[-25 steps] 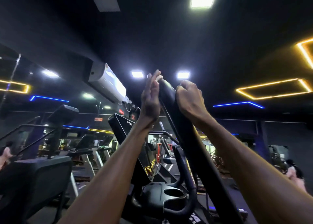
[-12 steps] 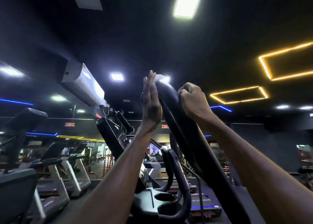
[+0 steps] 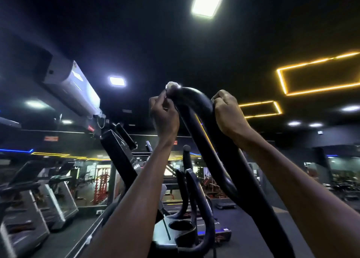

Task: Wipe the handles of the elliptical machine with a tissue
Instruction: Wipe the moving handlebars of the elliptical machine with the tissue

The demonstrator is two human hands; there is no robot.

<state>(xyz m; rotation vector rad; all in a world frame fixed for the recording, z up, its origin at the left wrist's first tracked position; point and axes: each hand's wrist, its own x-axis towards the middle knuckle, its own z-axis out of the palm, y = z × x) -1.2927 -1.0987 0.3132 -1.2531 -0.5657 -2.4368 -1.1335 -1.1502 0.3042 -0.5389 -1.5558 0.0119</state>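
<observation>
Left hand point(image 3: 163, 115) pinching tissue point(image 3: 172, 87) against handle point(image 3: 196, 109); right hand point(image 3: 227, 113) gripping.

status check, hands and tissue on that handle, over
Left hand pinches small white tissue wad against tip of curved black elliptical handle. Right hand grips handle just below bend. Nothing in the way.

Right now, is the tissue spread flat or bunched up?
Bunched up: the tissue shows as a small white wad at the tip of the handle, pinched by the left hand.
</observation>
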